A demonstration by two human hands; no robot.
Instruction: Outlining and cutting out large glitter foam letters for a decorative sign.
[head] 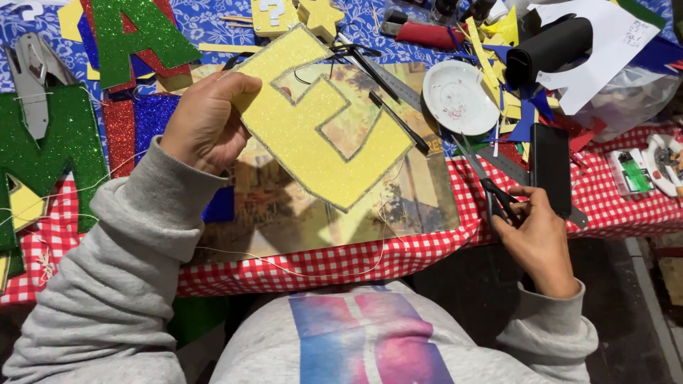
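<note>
Left hand: I've got my left hand [203, 121] closed on the upper left edge of the yellow glitter letter [324, 117], thumb over the front, holding it up above the desk [427, 245].
Right hand: my right hand [537, 238] is curled round the black handles of the scissors [491, 181], fingers in the loops; I can't tell how far apart the blades stand, but they point up and away from me.
Letter: a big foam shape with a grey outline, tilted, its long axis running from upper left down to lower right, lowest corner hanging nearest the scissors.
Key relation: the letter lies to the left of the scissors, well apart from the blade tips; the left hand has it, and the right hand is the free cutter, nearer the letter's lower right end.
Under the letter: a printed picture sheet [420, 199] lies flat on the red checked cloth.
Around: a white plate [459, 96] just above the scissors, a dark phone [551, 167] beside my right hand, green glitter letters [53, 146] at far left.
</note>
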